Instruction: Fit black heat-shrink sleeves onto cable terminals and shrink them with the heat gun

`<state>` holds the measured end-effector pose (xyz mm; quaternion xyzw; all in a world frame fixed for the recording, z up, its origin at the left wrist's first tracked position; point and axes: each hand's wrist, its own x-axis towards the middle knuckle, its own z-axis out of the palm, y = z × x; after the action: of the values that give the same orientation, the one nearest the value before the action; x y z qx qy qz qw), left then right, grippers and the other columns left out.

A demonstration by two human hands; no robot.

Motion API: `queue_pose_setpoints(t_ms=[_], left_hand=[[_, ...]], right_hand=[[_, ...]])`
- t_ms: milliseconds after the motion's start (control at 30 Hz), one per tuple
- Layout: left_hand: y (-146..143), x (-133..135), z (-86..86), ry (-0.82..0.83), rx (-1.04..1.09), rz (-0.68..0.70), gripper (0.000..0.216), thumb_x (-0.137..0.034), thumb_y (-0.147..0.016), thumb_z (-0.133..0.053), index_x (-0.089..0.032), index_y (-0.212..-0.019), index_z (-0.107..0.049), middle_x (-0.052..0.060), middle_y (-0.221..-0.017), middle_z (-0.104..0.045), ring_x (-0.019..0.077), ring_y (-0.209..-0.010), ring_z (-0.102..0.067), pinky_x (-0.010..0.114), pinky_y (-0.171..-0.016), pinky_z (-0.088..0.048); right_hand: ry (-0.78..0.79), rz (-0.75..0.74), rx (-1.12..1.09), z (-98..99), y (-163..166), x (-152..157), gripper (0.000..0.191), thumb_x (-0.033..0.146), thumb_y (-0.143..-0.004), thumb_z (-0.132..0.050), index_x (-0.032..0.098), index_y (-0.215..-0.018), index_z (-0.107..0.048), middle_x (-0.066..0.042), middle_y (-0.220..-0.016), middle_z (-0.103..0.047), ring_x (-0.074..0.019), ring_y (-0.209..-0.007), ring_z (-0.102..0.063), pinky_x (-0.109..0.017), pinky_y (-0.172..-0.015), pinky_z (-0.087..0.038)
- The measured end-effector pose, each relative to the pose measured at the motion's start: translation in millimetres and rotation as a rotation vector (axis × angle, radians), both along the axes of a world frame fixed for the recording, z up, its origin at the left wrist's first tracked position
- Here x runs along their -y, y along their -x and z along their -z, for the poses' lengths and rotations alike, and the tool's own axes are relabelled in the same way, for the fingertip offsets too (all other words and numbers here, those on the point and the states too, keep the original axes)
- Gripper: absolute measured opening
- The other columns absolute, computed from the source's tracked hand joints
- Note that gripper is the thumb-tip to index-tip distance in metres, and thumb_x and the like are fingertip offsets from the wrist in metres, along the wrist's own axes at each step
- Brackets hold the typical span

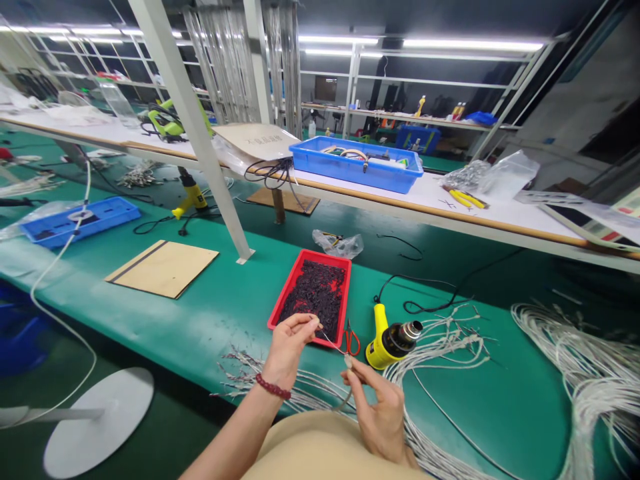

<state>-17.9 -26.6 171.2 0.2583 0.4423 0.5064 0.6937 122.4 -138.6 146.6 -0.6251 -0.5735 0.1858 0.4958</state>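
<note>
My left hand (291,343), a red bead bracelet at its wrist, pinches the far end of a thin wire (331,342) in front of the red tray. My right hand (376,407) is closed, finger and thumb on a whitish cable (344,403) from which the wire runs; the cable's tail hangs below. The red tray (274,313) holds many small black pieces (315,287). Red-handled scissors (352,341) lie beside the tray. To their right stands a yellow heat gun (380,337), its metal nozzle tilted up. Whether a black piece is between my left fingertips is too small to tell.
Bundles of whitish cables (440,347) lie around my hands and in a big heap (590,380) at right. A cardboard sheet (165,269) lies left on the green bench (240,293). A post (195,127) and a raised shelf (350,198) with a blue tray (357,175) stand behind.
</note>
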Motion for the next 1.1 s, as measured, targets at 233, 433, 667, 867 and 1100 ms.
queue_pose_setpoints(t_ms=[233,433,667,867,1100], left_hand=[[0.7,2.0,-0.4,-0.019,-0.028,0.014,0.021,-0.023,-0.056,-0.083,-0.013,-0.071,-0.071,0.003,-0.064,-0.071,0.0084,-0.059,-0.06,0.017,-0.057,-0.044],[0.1,2.4,2.3,-0.031,-0.029,0.067,0.02,-0.023,-0.058,-0.082,-0.013,-0.071,-0.07,0.003,-0.063,-0.071,0.0076,-0.056,-0.057,0.017,-0.056,-0.044],[-4.0,9.1,0.8,-0.028,-0.028,0.126,0.02,-0.023,-0.059,-0.082,-0.013,-0.07,-0.07,0.002,-0.063,-0.07,0.007,-0.056,-0.056,0.016,-0.057,-0.043],[-9.4,17.4,0.1,-0.003,-0.006,0.172,0.022,-0.025,-0.058,-0.083,-0.013,-0.069,-0.069,-0.001,-0.06,-0.067,0.0058,-0.054,-0.053,0.017,-0.056,-0.042],[-11.6,19.1,-0.9,0.01,-0.002,0.186,0.023,-0.024,-0.058,-0.083,-0.013,-0.07,-0.067,-0.001,-0.061,-0.067,0.0058,-0.054,-0.053,0.017,-0.056,-0.041]], right_hand=[[0.019,0.002,0.002,-0.8,0.8,1.0,0.022,0.023,-0.087,-0.057,0.018,-0.105,-0.07,-0.006,-0.083,-0.074,-0.0182,-0.071,-0.071,-0.025,-0.07,-0.059],[0.049,-0.016,-0.046,-2.2,0.9,0.0,0.023,0.023,-0.088,-0.055,0.018,-0.106,-0.068,-0.006,-0.083,-0.074,-0.018,-0.071,-0.071,-0.025,-0.068,-0.059],[0.068,-0.006,-0.056,-3.7,1.4,-1.5,0.021,0.024,-0.088,-0.055,0.018,-0.105,-0.068,-0.004,-0.082,-0.074,-0.0178,-0.07,-0.071,-0.025,-0.069,-0.058],[0.071,-0.02,-0.088,-7.1,2.8,-1.2,0.019,0.022,-0.088,-0.055,0.019,-0.104,-0.066,-0.003,-0.082,-0.074,-0.0168,-0.071,-0.071,-0.023,-0.069,-0.057],[0.064,-0.021,-0.088,-9.2,3.0,-2.0,0.018,0.021,-0.088,-0.055,0.019,-0.102,-0.065,-0.003,-0.083,-0.073,-0.017,-0.071,-0.07,-0.024,-0.069,-0.056]])
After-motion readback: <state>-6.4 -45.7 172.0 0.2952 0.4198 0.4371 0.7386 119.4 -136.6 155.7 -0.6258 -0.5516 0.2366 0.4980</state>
